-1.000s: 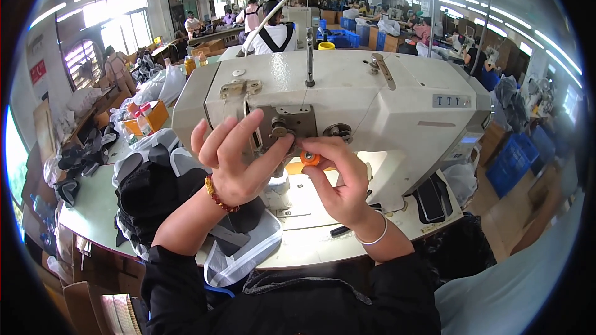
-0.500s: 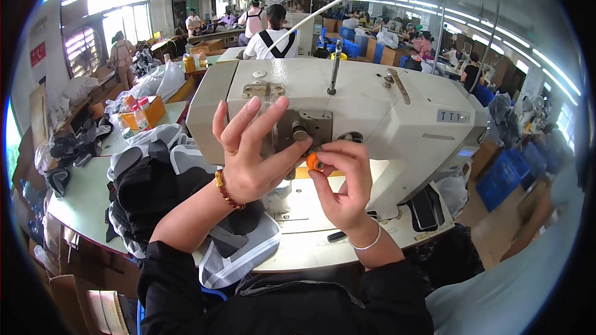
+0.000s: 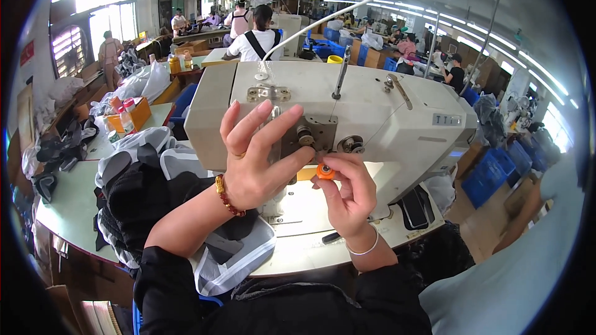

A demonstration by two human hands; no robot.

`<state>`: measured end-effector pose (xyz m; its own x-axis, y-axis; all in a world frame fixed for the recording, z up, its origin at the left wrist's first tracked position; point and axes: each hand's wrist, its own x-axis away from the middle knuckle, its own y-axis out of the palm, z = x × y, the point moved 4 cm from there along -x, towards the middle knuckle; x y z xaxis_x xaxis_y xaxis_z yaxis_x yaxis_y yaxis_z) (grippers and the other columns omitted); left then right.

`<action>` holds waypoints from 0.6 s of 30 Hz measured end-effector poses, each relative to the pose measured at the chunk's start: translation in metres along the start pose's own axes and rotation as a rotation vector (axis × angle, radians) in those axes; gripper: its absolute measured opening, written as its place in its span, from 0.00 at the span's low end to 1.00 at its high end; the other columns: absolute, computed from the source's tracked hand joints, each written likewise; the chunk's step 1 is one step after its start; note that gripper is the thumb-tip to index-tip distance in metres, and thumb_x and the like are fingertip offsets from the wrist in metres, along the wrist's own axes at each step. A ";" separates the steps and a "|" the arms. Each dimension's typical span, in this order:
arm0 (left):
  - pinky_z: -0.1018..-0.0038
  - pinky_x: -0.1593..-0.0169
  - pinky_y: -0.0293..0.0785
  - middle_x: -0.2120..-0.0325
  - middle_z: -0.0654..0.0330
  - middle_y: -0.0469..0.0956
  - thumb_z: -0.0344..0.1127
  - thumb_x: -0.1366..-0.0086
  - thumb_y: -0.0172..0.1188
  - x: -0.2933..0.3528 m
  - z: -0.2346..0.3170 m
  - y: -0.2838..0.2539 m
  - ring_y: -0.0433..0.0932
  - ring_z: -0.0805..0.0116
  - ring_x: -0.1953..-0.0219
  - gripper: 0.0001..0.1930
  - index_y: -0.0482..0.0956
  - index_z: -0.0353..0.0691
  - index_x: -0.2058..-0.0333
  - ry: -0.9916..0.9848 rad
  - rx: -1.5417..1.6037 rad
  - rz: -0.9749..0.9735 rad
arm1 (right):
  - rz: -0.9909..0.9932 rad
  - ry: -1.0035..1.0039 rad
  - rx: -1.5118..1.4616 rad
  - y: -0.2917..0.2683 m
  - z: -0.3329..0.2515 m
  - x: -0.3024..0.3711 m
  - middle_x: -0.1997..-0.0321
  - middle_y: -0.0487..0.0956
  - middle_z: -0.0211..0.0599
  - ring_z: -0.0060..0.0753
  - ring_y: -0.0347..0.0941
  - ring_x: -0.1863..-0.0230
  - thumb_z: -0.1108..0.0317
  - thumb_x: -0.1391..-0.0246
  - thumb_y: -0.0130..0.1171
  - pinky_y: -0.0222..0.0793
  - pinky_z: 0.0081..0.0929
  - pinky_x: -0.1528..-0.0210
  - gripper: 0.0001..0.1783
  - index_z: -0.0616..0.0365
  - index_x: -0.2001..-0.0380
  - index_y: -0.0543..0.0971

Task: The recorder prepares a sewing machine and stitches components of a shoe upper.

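Note:
A pale sewing machine stands across the table before me. My left hand is raised against its front, fingers spread and thumb hidden. The index fingertip reaches just below a round metal tension knob on the machine's face plate; whether it touches is unclear. Close by, my right hand pinches a small round orange piece with a dark centre, between thumb and fingers. Right of that hangs a round metal wheel on the machine. A thread runs down the front from an upright post.
Black and grey fabric pieces are heaped left of the machine, with a white-edged piece near the table's front edge. A dark shoe-shaped piece lies at the right. Blue crates stand on the floor; another person's arm shows at right.
The view has shifted slightly. The orange piece has turned so its dark centre faces me more, and my right hand sits a little lower against the machine. My left hand keeps its pose.

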<state>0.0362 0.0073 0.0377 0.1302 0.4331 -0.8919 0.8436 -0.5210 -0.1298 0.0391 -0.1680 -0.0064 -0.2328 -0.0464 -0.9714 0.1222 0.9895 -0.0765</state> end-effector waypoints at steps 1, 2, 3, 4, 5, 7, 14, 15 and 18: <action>0.46 0.29 0.51 0.38 0.54 0.72 0.41 0.52 0.75 0.000 0.000 0.001 0.56 0.49 0.30 0.11 0.88 0.59 0.67 -0.002 0.001 0.004 | -0.018 0.011 -0.003 0.001 0.002 0.001 0.52 0.78 0.48 0.29 0.78 0.64 0.81 0.50 0.70 0.76 0.22 0.65 0.22 0.67 0.50 0.79; 0.46 0.29 0.51 0.38 0.54 0.72 0.41 0.52 0.75 0.000 0.000 0.001 0.56 0.49 0.30 0.11 0.88 0.59 0.67 -0.002 0.006 0.009 | -0.018 0.009 0.004 0.000 0.000 -0.001 0.52 0.78 0.48 0.29 0.78 0.64 0.81 0.50 0.70 0.76 0.22 0.65 0.22 0.67 0.50 0.79; 0.46 0.29 0.51 0.38 0.54 0.72 0.41 0.52 0.75 0.001 0.000 0.002 0.56 0.49 0.30 0.11 0.88 0.58 0.67 -0.006 0.008 0.013 | -0.020 -0.043 0.099 0.001 -0.006 -0.004 0.54 0.79 0.47 0.30 0.77 0.65 0.81 0.50 0.71 0.75 0.22 0.65 0.23 0.66 0.50 0.79; 0.46 0.29 0.51 0.38 0.54 0.72 0.41 0.52 0.75 0.001 0.000 0.003 0.57 0.49 0.30 0.11 0.88 0.58 0.67 -0.010 0.011 0.017 | -0.022 -0.095 0.195 0.002 -0.010 -0.005 0.55 0.80 0.47 0.30 0.77 0.67 0.81 0.51 0.72 0.75 0.22 0.65 0.24 0.66 0.50 0.79; 0.46 0.29 0.51 0.38 0.54 0.72 0.41 0.52 0.75 0.001 0.000 0.004 0.57 0.49 0.30 0.11 0.88 0.58 0.67 -0.010 0.015 0.019 | -0.023 -0.094 0.199 0.005 -0.010 -0.005 0.55 0.80 0.47 0.30 0.77 0.67 0.81 0.51 0.72 0.75 0.22 0.65 0.24 0.66 0.50 0.79; 0.47 0.29 0.51 0.38 0.55 0.73 0.41 0.53 0.74 0.002 -0.001 0.004 0.57 0.50 0.30 0.11 0.88 0.58 0.67 -0.010 0.022 0.032 | 0.080 -0.055 0.263 0.011 -0.009 -0.001 0.58 0.80 0.46 0.31 0.77 0.69 0.81 0.54 0.74 0.75 0.23 0.66 0.25 0.65 0.50 0.78; 0.47 0.29 0.51 0.39 0.57 0.74 0.42 0.52 0.73 0.002 -0.002 0.004 0.58 0.51 0.30 0.11 0.88 0.57 0.67 -0.017 0.036 0.055 | 0.090 -0.151 0.451 0.020 -0.019 -0.008 0.58 0.80 0.46 0.32 0.77 0.68 0.83 0.56 0.74 0.72 0.22 0.73 0.23 0.64 0.56 0.77; 0.47 0.29 0.51 0.39 0.57 0.74 0.42 0.52 0.73 0.002 -0.002 0.005 0.58 0.51 0.31 0.11 0.88 0.57 0.67 -0.018 0.033 0.057 | 0.094 -0.183 0.483 0.022 -0.021 -0.009 0.59 0.80 0.46 0.33 0.78 0.67 0.82 0.56 0.75 0.72 0.22 0.73 0.23 0.64 0.56 0.77; 0.47 0.29 0.50 0.39 0.58 0.74 0.42 0.52 0.73 0.004 -0.003 0.005 0.59 0.52 0.31 0.11 0.88 0.57 0.66 -0.023 0.036 0.070 | 0.107 -0.219 0.555 0.024 -0.023 -0.007 0.60 0.81 0.46 0.38 0.79 0.68 0.79 0.57 0.77 0.74 0.26 0.71 0.24 0.64 0.56 0.78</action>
<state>0.0426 0.0081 0.0350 0.1757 0.3783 -0.9088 0.8135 -0.5757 -0.0824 0.0216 -0.1410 0.0040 0.0059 -0.0358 -0.9993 0.6327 0.7741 -0.0240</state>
